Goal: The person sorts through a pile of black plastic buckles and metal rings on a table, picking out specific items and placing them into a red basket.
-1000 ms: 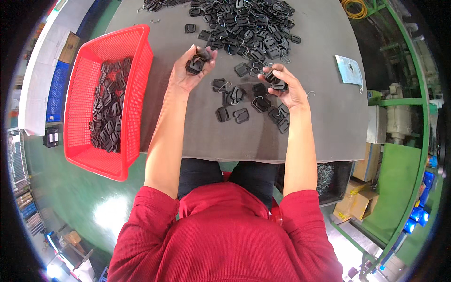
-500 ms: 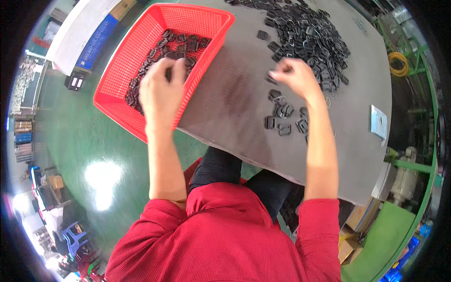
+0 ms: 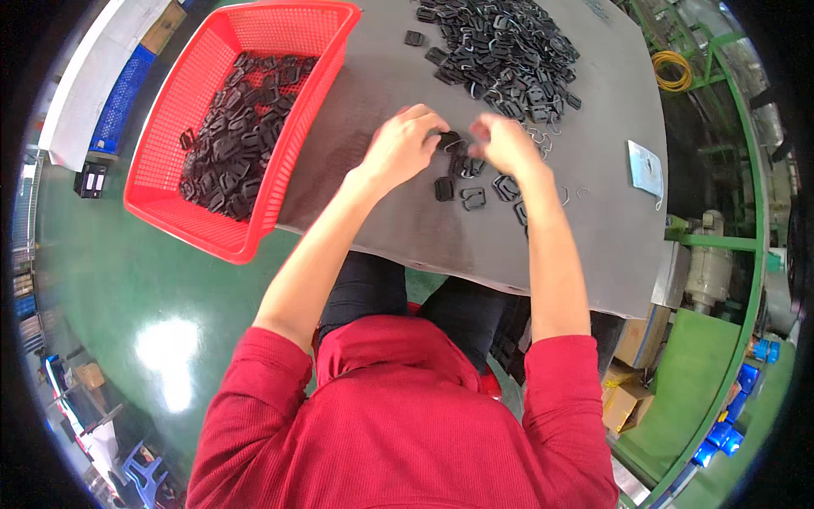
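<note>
My left hand [image 3: 400,151] reaches over the near part of the table, its thumb and fingers pinched on a black plastic buckle [image 3: 449,139]. Just right of it is my right hand [image 3: 509,149], its fingers curled and slightly blurred; whatever lies between them cannot be made out. Below and between the hands lie several loose buckles [image 3: 473,198], some with bent metal wire. Beyond them spreads a big heap of similar black buckles [image 3: 509,51]. To the left, a red plastic basket [image 3: 280,182] contains many black buckles [image 3: 233,144].
Thin wire hooks [image 3: 582,192] lie on the grey table [image 3: 373,216] right of my right hand. A light blue face mask [image 3: 646,171] rests near the right edge. Green metal framing [image 3: 712,242] and a yellow coiled hose [image 3: 672,71] stand beyond that edge.
My left hand has moved right from above the red basket to the loose buckles and now pinches one. My right hand stays near the loose buckles. The view has shifted.
</note>
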A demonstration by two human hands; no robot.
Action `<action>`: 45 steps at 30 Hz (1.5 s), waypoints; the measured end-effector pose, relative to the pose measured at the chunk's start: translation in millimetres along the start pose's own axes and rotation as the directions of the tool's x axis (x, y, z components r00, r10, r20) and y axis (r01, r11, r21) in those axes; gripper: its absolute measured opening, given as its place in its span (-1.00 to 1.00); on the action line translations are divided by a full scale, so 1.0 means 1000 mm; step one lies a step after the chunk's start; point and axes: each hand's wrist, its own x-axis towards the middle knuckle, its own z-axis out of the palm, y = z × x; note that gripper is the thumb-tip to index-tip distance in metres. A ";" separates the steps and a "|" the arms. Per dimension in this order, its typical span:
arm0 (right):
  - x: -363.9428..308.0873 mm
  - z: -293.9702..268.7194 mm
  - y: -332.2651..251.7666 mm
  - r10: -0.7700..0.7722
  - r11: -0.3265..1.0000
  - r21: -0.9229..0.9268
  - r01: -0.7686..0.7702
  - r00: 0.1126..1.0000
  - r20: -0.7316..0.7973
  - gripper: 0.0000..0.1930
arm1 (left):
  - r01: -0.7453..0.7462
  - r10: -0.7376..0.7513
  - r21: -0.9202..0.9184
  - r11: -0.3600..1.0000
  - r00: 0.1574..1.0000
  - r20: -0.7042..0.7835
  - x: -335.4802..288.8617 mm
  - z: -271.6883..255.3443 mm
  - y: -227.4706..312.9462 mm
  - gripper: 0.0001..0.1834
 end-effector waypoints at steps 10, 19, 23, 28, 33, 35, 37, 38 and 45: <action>-0.026 -0.009 0.062 0.239 0.672 0.729 -0.128 0.970 -0.050 -0.75 | 0.309 -0.275 -0.077 0.948 0.916 0.292 0.039 0.034 -0.035 -0.67; -0.063 -0.027 0.091 0.335 -0.079 0.997 0.021 0.942 0.007 -0.76 | 0.553 -0.398 -0.833 -0.019 0.761 0.513 0.037 0.017 -0.015 -0.84; -0.042 -0.009 0.087 0.306 0.846 0.493 -0.206 0.943 -0.131 -0.60 | 0.765 -0.433 -0.479 0.431 0.641 0.634 0.033 0.037 0.003 -0.73; -0.035 0.003 0.063 0.338 0.941 0.018 -0.338 0.933 -0.127 -0.56 | 0.243 -0.286 0.174 0.954 0.911 0.297 0.013 0.046 0.017 -0.61; -0.025 0.011 0.098 0.293 0.837 0.461 -0.295 0.953 0.077 -0.63 | 0.413 -0.392 0.019 0.910 0.847 0.360 0.027 0.038 0.014 -0.71; -0.042 -0.002 0.099 0.253 0.666 0.693 -0.274 0.958 0.136 -0.67 | 0.367 -0.256 -0.264 0.892 0.891 0.376 0.018 0.024 -0.007 -0.75; -0.062 -0.014 0.084 0.198 0.437 0.864 -0.250 0.964 0.179 -0.70 | 0.574 -0.280 -0.690 0.442 0.818 0.502 -0.001 0.010 -0.032 -0.75; -0.076 -0.015 0.075 0.189 0.179 0.975 -0.131 0.977 0.096 -0.73 | 0.576 -0.280 -0.690 0.438 0.817 0.504 -0.003 0.008 -0.024 -0.75; -0.080 0.010 0.073 0.312 0.907 0.333 -0.257 0.942 -0.122 -0.57 | 0.727 -0.529 -0.617 0.302 0.666 0.526 -0.013 0.007 -0.010 -0.73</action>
